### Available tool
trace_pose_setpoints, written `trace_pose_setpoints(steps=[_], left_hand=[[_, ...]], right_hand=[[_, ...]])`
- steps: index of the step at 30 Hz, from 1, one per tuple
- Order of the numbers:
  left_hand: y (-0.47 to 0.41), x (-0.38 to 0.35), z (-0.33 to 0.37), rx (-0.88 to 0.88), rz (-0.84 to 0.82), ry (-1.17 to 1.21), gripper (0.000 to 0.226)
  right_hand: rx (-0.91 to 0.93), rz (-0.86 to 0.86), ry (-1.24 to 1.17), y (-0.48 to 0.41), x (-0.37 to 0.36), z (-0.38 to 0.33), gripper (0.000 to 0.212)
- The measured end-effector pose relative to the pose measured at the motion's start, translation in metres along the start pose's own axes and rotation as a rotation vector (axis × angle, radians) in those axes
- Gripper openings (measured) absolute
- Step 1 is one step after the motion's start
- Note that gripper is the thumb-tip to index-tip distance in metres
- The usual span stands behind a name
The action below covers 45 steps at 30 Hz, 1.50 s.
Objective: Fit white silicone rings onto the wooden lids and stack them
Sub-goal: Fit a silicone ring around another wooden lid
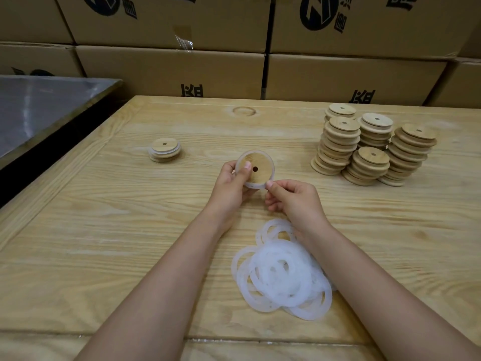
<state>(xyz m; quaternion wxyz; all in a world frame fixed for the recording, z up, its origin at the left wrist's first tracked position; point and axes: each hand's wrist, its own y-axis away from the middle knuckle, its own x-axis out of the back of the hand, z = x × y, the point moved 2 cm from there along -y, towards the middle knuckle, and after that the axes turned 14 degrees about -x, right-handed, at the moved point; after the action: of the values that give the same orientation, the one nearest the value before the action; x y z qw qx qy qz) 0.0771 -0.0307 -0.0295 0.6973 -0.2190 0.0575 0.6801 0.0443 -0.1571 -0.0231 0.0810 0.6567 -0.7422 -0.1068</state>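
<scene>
Left hand (229,188) grips one lid (259,162), right hand (294,196) pinches its ring (253,185); five stacks (338,147) by tabletop's (130,230) far-right corner.

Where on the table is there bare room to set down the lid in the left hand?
The table is bare left of the left forearm, nearer than the small stack, and on the far strip between that stack and the tall stacks. The near right, beyond the right forearm, is free. Crowded: tall stacks and the ring pile between the forearms.

Warehouse: stacked printed cartons (171,71) behind.
</scene>
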Motion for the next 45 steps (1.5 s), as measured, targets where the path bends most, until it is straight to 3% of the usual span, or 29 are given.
trace_pose_setpoints(steps=[4, 9, 16, 20, 28, 33, 36, 40, 42, 45], left_hand=[[0.001, -0.002, 0.0, -0.027, -0.041, -0.03, 0.021], [0.002, -0.001, -0.001, -0.036, -0.032, -0.053, 0.024], [0.004, -0.004, 0.004, 0.011, 0.105, 0.132, 0.009], [0.005, -0.004, 0.006, 0.049, 0.099, 0.18, 0.012], [0.004, -0.007, 0.002, 0.004, 0.002, -0.009, 0.022], [0.005, -0.004, 0.005, 0.056, 0.006, 0.08, 0.01], [0.004, -0.003, 0.008, 0.105, 0.051, 0.131, 0.016], [0.004, -0.002, 0.011, 0.166, 0.065, 0.175, 0.032], [0.003, -0.001, 0.013, 0.213, 0.029, 0.197, 0.028], [0.002, 0.002, 0.013, 0.246, -0.023, 0.228, 0.02]], right_hand=[[-0.033, -0.04, -0.062, -0.001, 0.003, -0.001, 0.016], [0.0, -0.082, 0.033, -0.001, 0.002, -0.001, 0.018], [-0.005, -0.105, 0.073, -0.002, 0.001, -0.004, 0.012], [0.018, -0.064, 0.112, -0.002, 0.001, -0.004, 0.012], [0.033, -0.003, -0.03, 0.001, 0.002, 0.0, 0.014], [0.021, 0.003, -0.099, -0.001, 0.003, 0.0, 0.016], [0.041, 0.013, -0.117, -0.001, 0.005, 0.0, 0.018], [0.119, 0.095, -0.031, -0.003, 0.008, -0.001, 0.013], [0.203, 0.142, 0.019, -0.002, 0.01, -0.003, 0.004], [0.342, 0.095, 0.14, 0.001, 0.01, -0.007, 0.017]])
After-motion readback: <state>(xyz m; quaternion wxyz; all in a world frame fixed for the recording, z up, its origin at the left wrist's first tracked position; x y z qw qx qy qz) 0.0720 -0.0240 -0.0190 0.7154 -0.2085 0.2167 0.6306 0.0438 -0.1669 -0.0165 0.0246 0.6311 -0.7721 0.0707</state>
